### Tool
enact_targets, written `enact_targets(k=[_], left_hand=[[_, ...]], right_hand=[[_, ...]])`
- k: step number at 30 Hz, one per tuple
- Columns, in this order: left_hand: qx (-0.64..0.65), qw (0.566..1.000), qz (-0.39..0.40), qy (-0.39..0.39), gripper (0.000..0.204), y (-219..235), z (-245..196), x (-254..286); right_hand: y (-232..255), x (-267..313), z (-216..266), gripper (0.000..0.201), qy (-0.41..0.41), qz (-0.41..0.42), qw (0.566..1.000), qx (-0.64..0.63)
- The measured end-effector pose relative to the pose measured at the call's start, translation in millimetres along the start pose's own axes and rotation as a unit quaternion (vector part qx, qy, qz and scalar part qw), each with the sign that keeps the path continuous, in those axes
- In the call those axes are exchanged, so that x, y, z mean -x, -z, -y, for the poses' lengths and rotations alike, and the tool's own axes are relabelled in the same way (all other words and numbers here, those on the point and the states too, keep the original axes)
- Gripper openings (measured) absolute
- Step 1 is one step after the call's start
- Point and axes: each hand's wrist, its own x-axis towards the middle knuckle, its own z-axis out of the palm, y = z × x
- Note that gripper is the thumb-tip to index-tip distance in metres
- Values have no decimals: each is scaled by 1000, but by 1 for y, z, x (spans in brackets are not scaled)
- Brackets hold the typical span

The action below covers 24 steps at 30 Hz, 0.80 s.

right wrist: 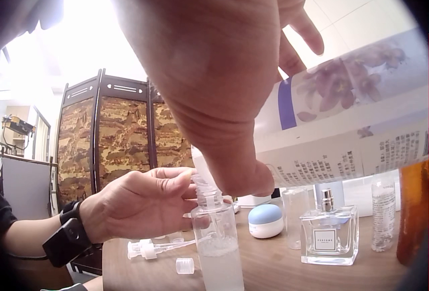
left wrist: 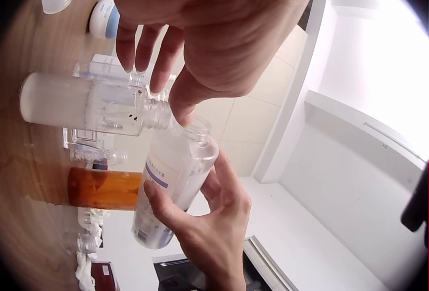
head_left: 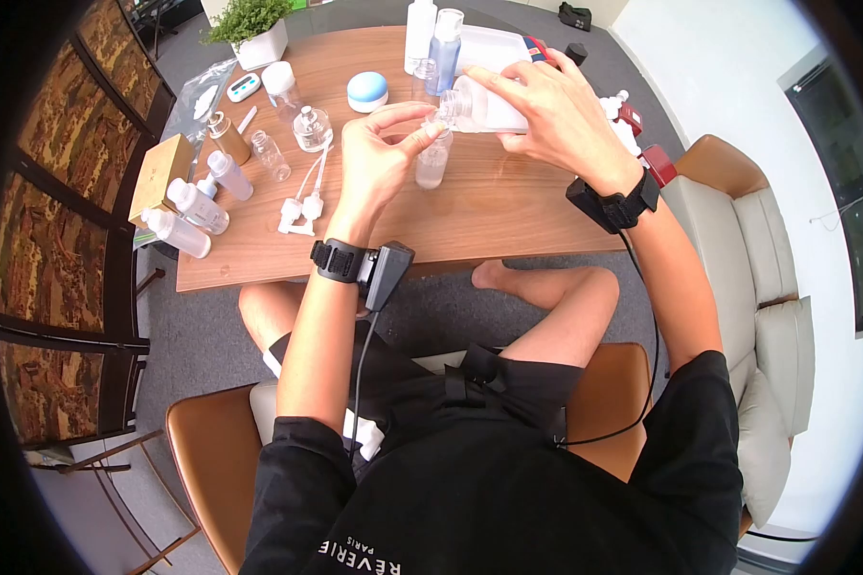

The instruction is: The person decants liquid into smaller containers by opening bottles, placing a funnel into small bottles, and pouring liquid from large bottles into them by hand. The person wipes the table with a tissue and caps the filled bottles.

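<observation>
A clear bottle (head_left: 432, 165) (left wrist: 80, 103) (right wrist: 222, 257) stands upright on the wooden table, cloudy liquid inside with a paler, emptier band near its neck. The thumb and fingers of my left hand (head_left: 376, 158) (left wrist: 221, 30) (right wrist: 144, 200) pinch around its neck. My right hand (head_left: 567, 120) (left wrist: 211, 237) (right wrist: 201, 70) grips a larger labelled bottle (head_left: 494, 110) (left wrist: 167, 177) (right wrist: 348, 110), tilted so that its uncapped mouth is at the clear bottle's neck. The fingers partly hide where the two mouths meet.
Several bottles, such as a pink-capped one (head_left: 230, 175), and a cardboard box (head_left: 163, 171) stand at the table's left. White pump heads (head_left: 302, 213), a perfume bottle (head_left: 311, 129) and a blue-and-white round container (head_left: 367, 91) are nearer. Taller bottles (head_left: 445, 48) and a white tray (head_left: 494, 48) are behind.
</observation>
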Motion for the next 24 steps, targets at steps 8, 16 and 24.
enact_targets(k=[8,16,24], left_hand=[[-2,1000,0,-1,27,0,0,0],[-5,1000,-1,2,27,0,0,1],[-7,1000,-2,1,27,0,-1,1]], right_hand=[[0,1,0,80,-2,4,1000,-3],[0,0,0,81,-4,7,1000,6],[0,0,0,81,-3,7,1000,8]])
